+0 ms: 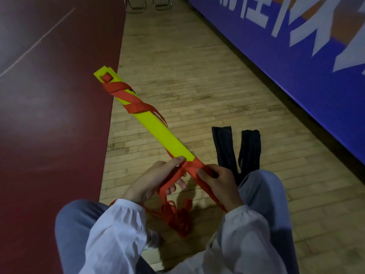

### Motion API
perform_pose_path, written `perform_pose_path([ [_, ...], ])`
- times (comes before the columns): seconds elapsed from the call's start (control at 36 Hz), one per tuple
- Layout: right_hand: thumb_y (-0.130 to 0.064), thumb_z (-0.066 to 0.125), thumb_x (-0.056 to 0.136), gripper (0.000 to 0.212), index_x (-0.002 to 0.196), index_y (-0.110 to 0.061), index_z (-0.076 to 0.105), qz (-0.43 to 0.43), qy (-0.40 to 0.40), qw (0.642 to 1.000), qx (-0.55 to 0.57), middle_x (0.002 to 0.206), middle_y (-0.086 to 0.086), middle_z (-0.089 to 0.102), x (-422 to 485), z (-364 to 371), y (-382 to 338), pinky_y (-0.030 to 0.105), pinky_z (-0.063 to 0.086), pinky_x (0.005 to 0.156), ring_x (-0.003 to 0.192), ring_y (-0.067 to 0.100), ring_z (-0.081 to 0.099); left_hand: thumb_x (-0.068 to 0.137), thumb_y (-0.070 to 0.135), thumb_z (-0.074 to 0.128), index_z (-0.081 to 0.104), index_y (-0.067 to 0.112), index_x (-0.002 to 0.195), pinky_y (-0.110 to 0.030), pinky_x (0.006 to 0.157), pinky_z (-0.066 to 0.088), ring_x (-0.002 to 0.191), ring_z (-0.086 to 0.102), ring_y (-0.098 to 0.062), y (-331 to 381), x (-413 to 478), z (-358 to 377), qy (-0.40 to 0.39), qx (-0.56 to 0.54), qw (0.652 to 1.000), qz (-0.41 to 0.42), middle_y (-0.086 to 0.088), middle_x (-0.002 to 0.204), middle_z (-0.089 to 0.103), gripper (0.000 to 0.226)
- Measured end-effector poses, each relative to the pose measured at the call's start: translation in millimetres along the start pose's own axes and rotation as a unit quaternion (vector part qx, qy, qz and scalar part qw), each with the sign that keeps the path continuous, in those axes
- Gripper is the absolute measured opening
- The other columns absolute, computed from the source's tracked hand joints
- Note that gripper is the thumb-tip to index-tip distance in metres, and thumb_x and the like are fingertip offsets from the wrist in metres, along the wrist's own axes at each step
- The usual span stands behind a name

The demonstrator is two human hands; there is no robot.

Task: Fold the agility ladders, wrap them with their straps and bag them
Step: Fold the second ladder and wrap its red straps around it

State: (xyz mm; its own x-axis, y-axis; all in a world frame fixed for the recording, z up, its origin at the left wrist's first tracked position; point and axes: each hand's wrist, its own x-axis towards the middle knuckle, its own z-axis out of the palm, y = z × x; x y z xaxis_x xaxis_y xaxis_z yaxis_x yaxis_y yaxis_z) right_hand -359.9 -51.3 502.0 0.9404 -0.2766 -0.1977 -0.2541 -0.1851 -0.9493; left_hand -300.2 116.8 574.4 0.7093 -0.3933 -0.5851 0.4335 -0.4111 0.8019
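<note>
A folded agility ladder, a stack of flat yellow rungs [158, 131], points away from me over the wooden floor. Red strap [126, 95] is wound in slanting turns round its far end, and more red strap covers its near end [194, 165]. My left hand [156, 179] holds the near end, its forefinger laid on the yellow rung and a red strap running across its fingers. My right hand [219, 182] grips the strap-covered near end. Loose red strap lies piled [177, 216] on the floor between my knees. Two black bags [225, 147] [249, 149] lie flat to the right.
A blue padded wall with white lettering [296, 56] runs along the right. Dark red court flooring [49, 115] borders the wood strip [197, 76] on the left. Metal chair legs [146, 5] stand at the far end. My knees in blue trousers frame the pile.
</note>
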Motion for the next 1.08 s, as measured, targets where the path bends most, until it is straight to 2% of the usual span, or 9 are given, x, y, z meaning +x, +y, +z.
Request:
perform_pose_path([
  [0.08,-0.043,0.07,0.083,0.008,0.087,-0.038,0.066,-0.014,0.022,0.999,-0.044,0.087,-0.011,0.069,3,0,3,0.035,0.052,0.079,0.087,0.011,0.065,0.096,0.046,0.046,0.065,-0.008,0.105,-0.02,0.038,0.038,0.039,0.047,-0.015,0,2,4,0.015,-0.01,1.0,0.001,-0.017,0.071,0.067,0.057],
  [0.25,-0.044,0.069,0.084,0.031,0.107,-0.024,0.069,-0.003,0.045,0.996,-0.076,0.09,-0.012,0.066,-2,5,0,0.024,0.046,0.07,0.089,0.009,0.063,0.097,0.04,0.046,0.064,-0.007,0.102,-0.019,0.037,0.037,0.037,0.045,-0.015,-2,6,8,0.048,-0.043,0.998,0.002,-0.021,0.071,0.067,0.051],
  [0.39,-0.05,0.072,0.079,0.034,0.104,-0.027,0.07,-0.018,0.075,0.991,-0.11,0.095,-0.006,0.07,-4,10,-2,0.037,0.052,0.079,0.091,0.014,0.064,0.098,0.042,0.042,0.063,-0.008,0.098,-0.017,0.034,0.035,0.035,0.044,-0.016,-1,9,9,0.072,-0.052,0.996,0.004,-0.021,0.068,0.068,0.054],
  [0.44,-0.062,0.069,0.073,0.046,0.104,-0.029,0.07,-0.022,0.092,0.987,-0.13,0.096,-0.007,0.071,-5,13,-2,0.036,0.051,0.078,0.091,0.014,0.064,0.097,0.044,0.042,0.065,-0.009,0.094,-0.018,0.035,0.036,0.036,0.046,-0.016,-1,11,10,0.08,-0.049,0.996,0.008,-0.022,0.07,0.069,0.058],
  [0.53,-0.08,0.051,0.059,0.07,0.105,-0.03,0.069,-0.038,0.115,0.983,-0.141,0.095,-0.008,0.07,-7,19,-3,0.031,0.048,0.072,0.089,0.013,0.063,0.095,0.049,0.045,0.067,-0.007,0.086,-0.019,0.035,0.036,0.036,0.046,-0.017,0,11,11,0.093,-0.049,0.994,0.016,-0.023,0.071,0.07,0.062],
  [0.64,-0.073,0.06,0.063,0.062,0.105,-0.027,0.069,-0.042,0.133,0.98,-0.141,0.096,-0.005,0.067,-11,24,-5,0.028,0.042,0.069,0.088,0.014,0.061,0.089,0.057,0.051,0.069,-0.004,0.085,-0.02,0.035,0.035,0.035,0.045,-0.016,4,12,12,0.107,-0.042,0.993,0.014,-0.022,0.068,0.07,0.064],
  [0.75,-0.048,0.076,0.074,0.037,0.104,-0.026,0.069,-0.029,0.14,0.98,-0.136,0.098,-0.005,0.066,-11,27,-6,0.03,0.045,0.073,0.09,0.014,0.059,0.088,0.058,0.053,0.069,-0.002,0.081,-0.017,0.033,0.034,0.032,0.043,-0.015,5,12,12,0.12,-0.022,0.992,0.017,-0.02,0.066,0.07,0.063],
  [0.92,-0.044,0.076,0.076,0.033,0.104,-0.028,0.068,-0.018,0.136,0.981,-0.137,0.098,-0.009,0.062,-14,30,-7,0.027,0.038,0.073,0.09,0.01,0.055,0.089,0.053,0.056,0.068,-0.004,0.081,-0.017,0.031,0.033,0.028,0.042,-0.013,2,12,12,0.133,-0.02,0.991,0.019,-0.019,0.065,0.07,0.059],
  [1.08,-0.044,0.076,0.075,0.033,0.104,-0.029,0.068,-0.008,0.13,0.981,-0.143,0.103,-0.006,0.065,-13,31,-7,0.027,0.039,0.075,0.096,0.014,0.059,0.092,0.046,0.055,0.066,-0.004,0.081,-0.019,0.032,0.035,0.031,0.044,-0.015,-2,13,10,0.135,-0.035,0.99,0.021,-0.019,0.063,0.069,0.053],
])
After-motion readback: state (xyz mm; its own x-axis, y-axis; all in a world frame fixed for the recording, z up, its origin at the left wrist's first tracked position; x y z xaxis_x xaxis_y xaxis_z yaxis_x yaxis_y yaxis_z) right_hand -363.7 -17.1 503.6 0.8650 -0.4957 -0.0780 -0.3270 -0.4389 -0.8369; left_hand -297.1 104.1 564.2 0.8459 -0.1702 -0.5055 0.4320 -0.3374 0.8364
